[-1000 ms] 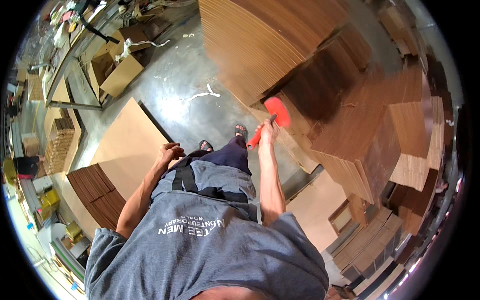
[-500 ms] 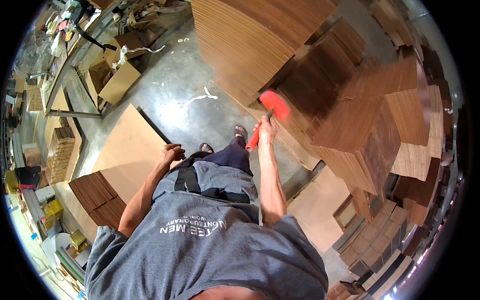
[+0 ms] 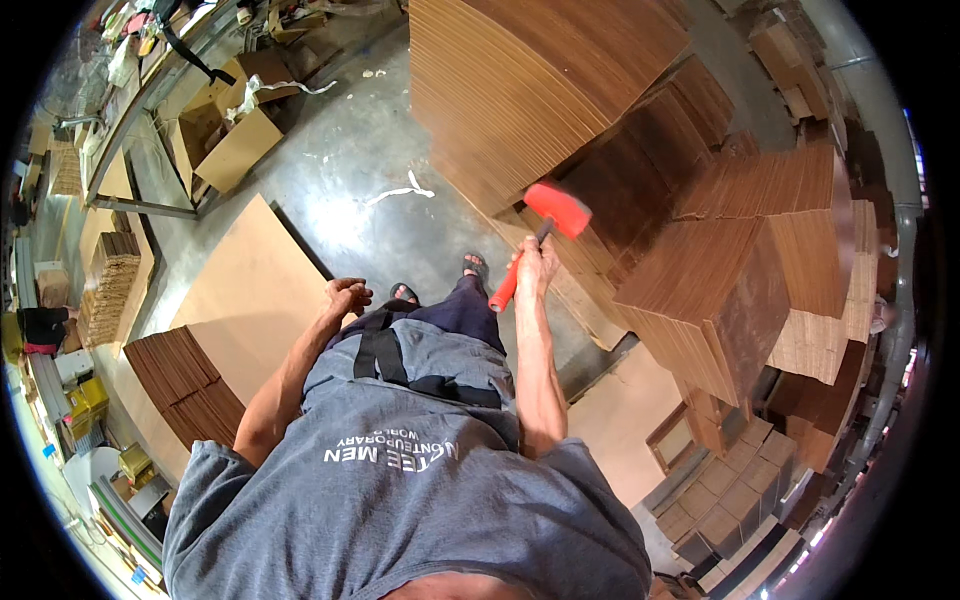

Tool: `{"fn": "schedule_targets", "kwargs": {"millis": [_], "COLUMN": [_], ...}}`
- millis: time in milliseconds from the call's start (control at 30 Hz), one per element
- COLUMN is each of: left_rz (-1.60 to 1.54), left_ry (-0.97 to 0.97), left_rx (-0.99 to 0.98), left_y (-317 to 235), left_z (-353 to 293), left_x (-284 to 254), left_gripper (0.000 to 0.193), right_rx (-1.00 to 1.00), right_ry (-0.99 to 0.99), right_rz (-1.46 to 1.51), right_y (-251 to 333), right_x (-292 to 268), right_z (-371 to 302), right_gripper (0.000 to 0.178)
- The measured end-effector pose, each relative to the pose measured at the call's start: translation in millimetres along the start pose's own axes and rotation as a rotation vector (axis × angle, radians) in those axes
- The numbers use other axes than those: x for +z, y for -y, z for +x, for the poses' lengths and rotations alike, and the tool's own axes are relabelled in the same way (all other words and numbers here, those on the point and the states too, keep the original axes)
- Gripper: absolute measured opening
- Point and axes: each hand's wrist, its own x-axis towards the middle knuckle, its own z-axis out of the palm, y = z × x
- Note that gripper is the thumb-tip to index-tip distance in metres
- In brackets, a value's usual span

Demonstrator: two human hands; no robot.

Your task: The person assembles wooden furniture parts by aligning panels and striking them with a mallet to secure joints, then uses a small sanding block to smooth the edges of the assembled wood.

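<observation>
One red mallet now turned slightly, in right hand (two sandals)

We see a workshop or warehouse for cardboard: tall stacks of brown sheets, a smooth grey floor, an open carton.

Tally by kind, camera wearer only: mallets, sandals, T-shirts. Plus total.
Red mallet: 1
Black sandals: 2
Grey T-shirt: 1
Total: 4
</observation>
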Motion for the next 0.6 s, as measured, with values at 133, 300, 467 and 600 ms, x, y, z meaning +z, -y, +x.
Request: {"fn": "schedule_targets", "kwargs": {"millis": [133,300,467,600], "left_rz": [-0.030,-0.044,-0.068,-0.064], "left_ry": [0.029,0.023,0.022,0.024], "left_rx": [0.025,0.042,0.000,0.025], "left_y": [1.6,-2.6,4.7,2.1], "left_z": [11.1,13.8,15.3,18.9], "left_x": [-3.6,-3.1,-12.2,-13.9], "left_gripper": [0.039,0.038,0.038,0.039], "right_rx": [0.027,0.081,0.102,0.103], "right_ry": [0.059,-0.058,0.026,0.047], "right_rz": [0.059,0.060,0.028,0.031], "right_y": [6.6,-14.8,-14.7,-5.1], "right_x": [0.5,-14.7,1.6,-3.1], "right_z": [-12.0,2.4,1.0,-14.2], "right_gripper": [0.014,0.016,0.025,0.028]}}
